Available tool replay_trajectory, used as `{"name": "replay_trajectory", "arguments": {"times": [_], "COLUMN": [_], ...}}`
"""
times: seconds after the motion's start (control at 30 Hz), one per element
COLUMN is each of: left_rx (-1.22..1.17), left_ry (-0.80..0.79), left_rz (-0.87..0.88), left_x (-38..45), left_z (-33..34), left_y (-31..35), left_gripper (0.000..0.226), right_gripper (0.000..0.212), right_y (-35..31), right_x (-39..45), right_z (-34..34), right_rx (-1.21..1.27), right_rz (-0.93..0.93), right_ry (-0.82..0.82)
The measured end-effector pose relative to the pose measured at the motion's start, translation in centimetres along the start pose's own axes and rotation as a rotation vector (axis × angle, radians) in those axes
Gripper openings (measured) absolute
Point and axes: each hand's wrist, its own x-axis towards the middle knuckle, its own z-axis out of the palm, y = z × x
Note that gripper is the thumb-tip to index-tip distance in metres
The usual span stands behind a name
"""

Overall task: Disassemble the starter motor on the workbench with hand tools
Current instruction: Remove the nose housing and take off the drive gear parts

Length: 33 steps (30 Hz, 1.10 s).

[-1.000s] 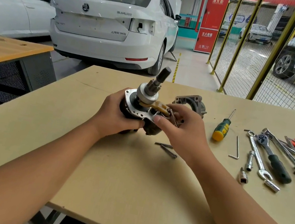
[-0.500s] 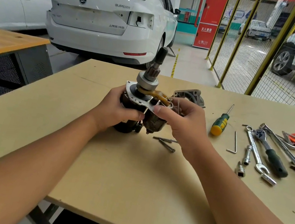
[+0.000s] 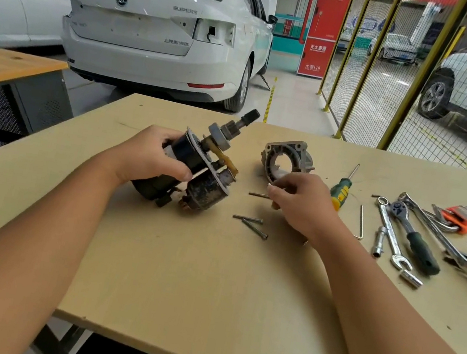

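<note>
Two Hands, One Starter Motor on the Bench

Two white cars stand behind the workbench (image 3: 207, 281); the nearer white sedan (image 3: 165, 27) reads "SUPERB" on its boot lid. A red cabinet (image 3: 325, 30) carries Chinese characters and "119".

The starter motor (image 3: 196, 170) lies tilted on the bench, shaft pointing up and away. The left hand (image 3: 145, 158) grips its dark body, fingers curled round it. The aluminium end housing (image 3: 284, 157) sits apart, to its right.

The right hand (image 3: 302, 201) pinches a small metal piece, too small to identify. Three loose bolts (image 3: 249, 219) lie just beside it. The tools at right run off the frame's edge and are blurred.
</note>
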Motion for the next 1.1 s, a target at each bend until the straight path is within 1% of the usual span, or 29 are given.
{"name": "replay_trajectory", "arguments": {"times": [0.07, 0.13, 0.23, 0.3, 0.4, 0.47, 0.53, 0.6, 0.63, 0.67, 0.73, 0.8, 0.83, 0.9, 0.93, 0.97, 1.0, 1.03, 1.1], "left_rx": [0.017, 0.032, 0.093, 0.110, 0.162, 0.227, 0.341, 0.435, 0.476, 0.549, 0.777, 0.920, 0.921, 0.775, 0.683, 0.644, 0.662, 0.695, 0.712], "left_ry": [0.009, 0.005, -0.018, -0.017, -0.033, -0.058, -0.108, -0.161, -0.163, -0.133, -0.007, 0.087, 0.124, 0.179, 0.154, 0.084, -0.002, -0.073, -0.121], "left_rz": [-0.011, -0.032, -0.087, -0.112, -0.108, -0.108, -0.112, -0.104, -0.091, -0.051, 0.111, 0.264, 0.305, 0.385, 0.435, 0.485, 0.533, 0.559, 0.534], "left_x": [-0.2, -0.2, 0.4, 0.8, 1.1, 1.7, 2.6, 3.6, 3.9, 4.2, 4.5, 4.4, 4.2, 3.6, 3.2, 2.8, 2.4, 2.2, 2.2], "left_z": [-0.5, -0.7, -0.7, -0.8, -1.0, -1.2, -1.1, -0.6, -0.4, -0.2, -0.2, 0.1, 0.2, 0.5, 0.5, 0.6, 0.7, 0.8, 0.9], "left_y": [-0.2, -0.3, -0.4, -0.5, -0.6, -0.6, -0.4, -0.1, 0.1, 0.2, 0.5, 0.7, 0.6, -0.1, -0.5, -1.0, -1.3, -1.5, -1.7], "left_gripper": [0.051, 0.050, 0.039, 0.035, 0.043, 0.050, 0.051, 0.049, 0.050, 0.052, 0.062, 0.070, 0.071, 0.066, 0.062, 0.060, 0.060, 0.063, 0.070], "right_gripper": [0.014, 0.015, 0.014, 0.013, 0.019, 0.020, 0.019, 0.021, 0.022, 0.024, 0.025, 0.026, 0.027, 0.027, 0.025, 0.020, 0.015, 0.011, 0.013], "right_y": [-0.2, -0.4, -0.5, -0.4, 0.0, -0.1, -0.4, -0.6, -0.7, -0.8, -1.2, -2.0, -2.4, -3.1, -3.2, -3.1, -2.9, -2.6, -2.1], "right_x": [0.0, -0.1, -0.2, -0.2, -0.1, -0.1, -0.2, -0.3, -0.3, -0.3, 0.2, 0.8, 1.2, 1.6, 1.7, 1.8, 1.8, 1.7, 1.8], "right_z": [0.2, 0.1, 0.0, 0.0, 0.2, 0.5, 0.8, 1.0, 1.2, 1.3, 1.6, 1.9, 2.0, 2.4, 2.6, 2.8, 3.0, 3.1, 3.3], "right_rx": [-0.017, -0.088, -0.187, -0.233, -0.279, -0.255, -0.232, -0.307, -0.356, -0.381, -0.355, -0.315, -0.328, -0.440, -0.483, -0.482, -0.440, -0.360, -0.163], "right_rz": [-0.014, -0.029, -0.046, -0.075, -0.076, -0.094, -0.150, -0.209, -0.235, -0.263, -0.314, -0.363, -0.411, -0.535, -0.578, -0.598, -0.601, -0.579, -0.514], "right_ry": [-0.010, 0.003, 0.028, -0.005, -0.009, 0.027, 0.088, 0.160, 0.188, 0.204, 0.194, 0.130, 0.092, 0.042, 0.049, 0.070, 0.084, 0.073, -0.006]}}
